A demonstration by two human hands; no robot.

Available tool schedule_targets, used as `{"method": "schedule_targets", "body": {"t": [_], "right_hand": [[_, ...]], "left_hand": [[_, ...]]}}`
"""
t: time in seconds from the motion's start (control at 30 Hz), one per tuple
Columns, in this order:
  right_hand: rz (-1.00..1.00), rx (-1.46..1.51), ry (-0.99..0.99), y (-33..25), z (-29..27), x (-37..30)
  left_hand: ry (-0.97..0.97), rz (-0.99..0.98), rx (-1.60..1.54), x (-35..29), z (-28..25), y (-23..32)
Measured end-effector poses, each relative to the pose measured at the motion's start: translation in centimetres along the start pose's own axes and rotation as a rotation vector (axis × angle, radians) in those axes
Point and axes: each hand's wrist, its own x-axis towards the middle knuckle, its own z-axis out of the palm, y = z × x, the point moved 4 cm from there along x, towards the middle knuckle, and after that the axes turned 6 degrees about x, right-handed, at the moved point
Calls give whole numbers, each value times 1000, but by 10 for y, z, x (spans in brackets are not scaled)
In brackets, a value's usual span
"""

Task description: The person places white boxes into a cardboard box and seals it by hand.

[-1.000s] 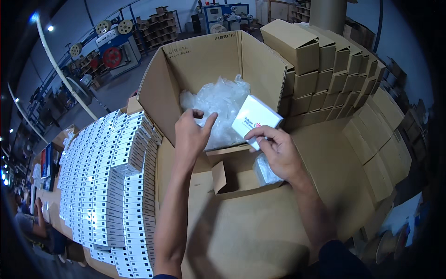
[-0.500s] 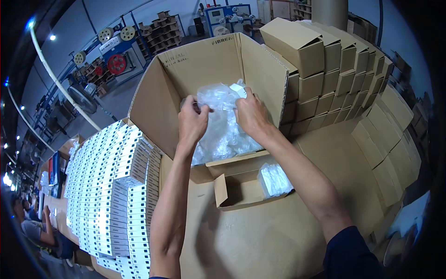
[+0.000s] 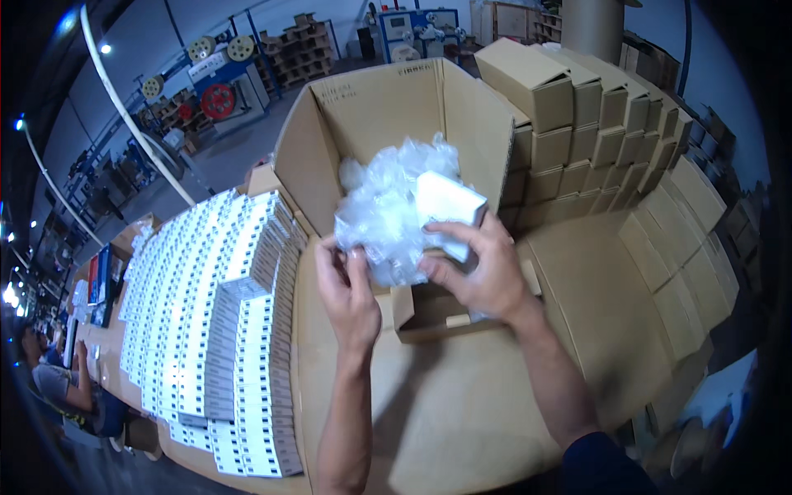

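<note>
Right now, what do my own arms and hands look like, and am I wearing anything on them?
Both hands are bare, with no gloves, rings or watch visible. The left hand leads to a bare forearm all the way down to the lower edge. The right hand also has a bare forearm, and a dark navy short sleeve covers the upper arm near the lower edge.

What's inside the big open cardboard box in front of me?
The open cardboard box holds a heap of clear plastic bags. The right hand lifts a small white box there; the left hand grips the plastic. The bottom is covered.
</note>
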Motion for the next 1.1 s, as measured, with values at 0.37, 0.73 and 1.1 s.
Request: {"method": "schedule_targets", "body": {"t": [0.37, 0.73, 1.1], "right_hand": [[548, 485, 93, -22, 22, -211], [625, 469, 175, -26, 21, -264], [367, 129, 55, -44, 6, -243]], "left_hand": [[196, -431, -243, -173, -22, 13], [60, -435, 30, -231, -53, 3], [-494, 357, 694, -187, -22, 56]]}}
